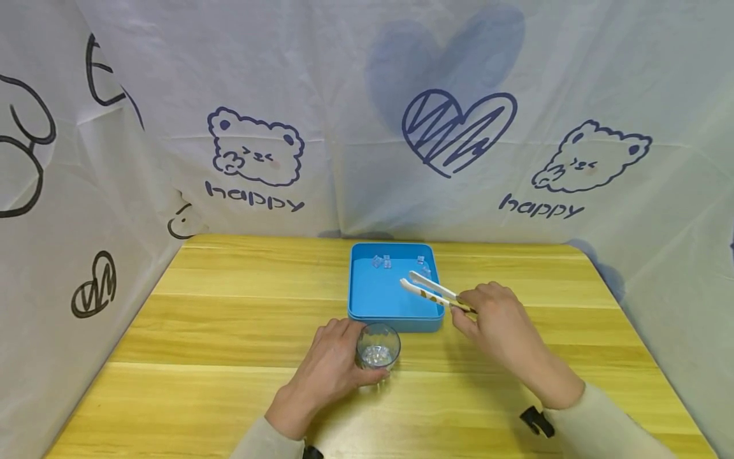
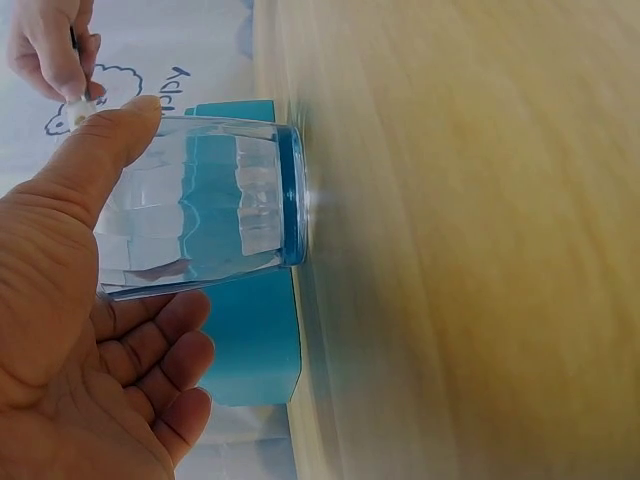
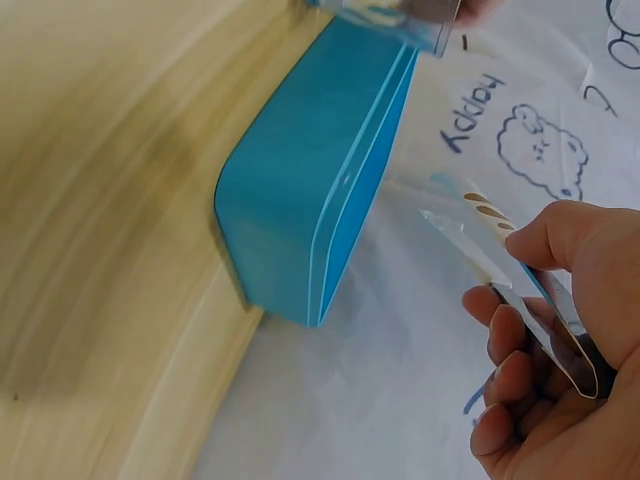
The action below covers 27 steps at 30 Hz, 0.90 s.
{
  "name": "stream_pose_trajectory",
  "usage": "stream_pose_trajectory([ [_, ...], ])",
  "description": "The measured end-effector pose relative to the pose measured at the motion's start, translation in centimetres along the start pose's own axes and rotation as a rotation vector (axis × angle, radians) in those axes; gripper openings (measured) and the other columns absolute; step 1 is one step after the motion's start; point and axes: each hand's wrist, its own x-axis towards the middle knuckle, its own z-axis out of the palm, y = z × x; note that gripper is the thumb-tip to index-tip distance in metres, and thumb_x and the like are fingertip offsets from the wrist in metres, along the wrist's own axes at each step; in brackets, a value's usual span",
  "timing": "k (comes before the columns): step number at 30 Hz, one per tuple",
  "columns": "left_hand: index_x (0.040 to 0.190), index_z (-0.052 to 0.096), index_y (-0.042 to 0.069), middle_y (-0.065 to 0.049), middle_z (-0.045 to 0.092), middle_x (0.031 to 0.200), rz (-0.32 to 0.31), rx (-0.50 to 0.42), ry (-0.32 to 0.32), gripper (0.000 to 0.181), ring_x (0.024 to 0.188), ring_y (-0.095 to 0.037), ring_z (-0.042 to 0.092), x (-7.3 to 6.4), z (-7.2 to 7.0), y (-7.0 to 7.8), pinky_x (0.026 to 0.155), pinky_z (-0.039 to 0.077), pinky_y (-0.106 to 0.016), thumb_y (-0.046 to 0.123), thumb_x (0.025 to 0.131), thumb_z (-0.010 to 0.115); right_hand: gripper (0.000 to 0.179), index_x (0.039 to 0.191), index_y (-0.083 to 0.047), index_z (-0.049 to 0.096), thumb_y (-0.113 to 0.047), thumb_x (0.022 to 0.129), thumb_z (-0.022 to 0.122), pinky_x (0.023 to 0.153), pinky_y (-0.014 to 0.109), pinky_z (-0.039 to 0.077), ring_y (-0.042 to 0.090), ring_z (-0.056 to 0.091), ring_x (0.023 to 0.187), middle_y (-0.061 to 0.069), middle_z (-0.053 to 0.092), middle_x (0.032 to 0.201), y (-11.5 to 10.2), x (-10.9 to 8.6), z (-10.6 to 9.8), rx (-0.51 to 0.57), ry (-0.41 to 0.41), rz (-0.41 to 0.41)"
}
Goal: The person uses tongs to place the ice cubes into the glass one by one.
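Note:
My left hand (image 1: 328, 362) holds a clear glass (image 1: 388, 336) around its side, thumb on the near side and fingers on the far side. Small clear pieces (image 1: 376, 356) lie in the bottom of the glass, which stands upright on the table at the front of a blue tray (image 1: 373, 296). In my right hand (image 1: 500, 322) is a pair of white tongs (image 3: 490, 212) with gold-brown marks, pinched between thumb and fingers. Their tips are apart over the tray's right half, with nothing visible between them. Several small clear cubes (image 1: 387, 263) sit along the tray's back.
The tray stands toward the back of a wooden table (image 1: 229, 331). Behind and beside the table hangs a white cloth (image 1: 344, 115) with drawn bears and hearts. Dark straps (image 1: 538, 422) show near the sleeves.

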Motion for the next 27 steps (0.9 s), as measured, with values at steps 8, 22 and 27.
stream_pose_trajectory([
  [8,0.125,0.066,0.007,-0.003,0.069,0.115,0.001,-0.001,0.003,0.077,0.101,-0.021,0.057,0.0,0.0,0.1,0.091,0.046,-0.041,0.055,0.072,0.094,0.021,0.076,-0.004,0.068,-0.015,0.093,0.074,0.061,0.035,0.039,0.021,0.046,0.063,0.000,0.052,0.063,1.5,1.8,1.0,-0.036,-0.025,0.043],
  [22,0.124,0.066,0.007,-0.004,0.069,0.115,-0.006,-0.013,-0.006,0.075,0.101,-0.021,0.058,0.0,0.0,0.0,0.092,0.046,-0.042,0.054,0.072,0.094,0.041,0.058,-0.014,0.044,-0.015,0.091,0.070,0.056,0.035,0.038,0.022,0.042,0.058,0.000,0.040,0.057,2.6,4.3,3.0,-0.185,-0.158,0.089],
  [27,0.124,0.066,0.008,-0.004,0.069,0.114,-0.003,-0.018,-0.002,0.075,0.100,-0.021,0.057,0.0,0.0,0.0,0.092,0.046,-0.042,0.054,0.072,0.094,0.041,0.061,-0.013,0.047,-0.020,0.094,0.070,0.059,0.040,0.044,0.025,0.048,0.061,0.002,0.044,0.059,2.6,5.0,3.7,-0.252,-0.213,0.115],
])
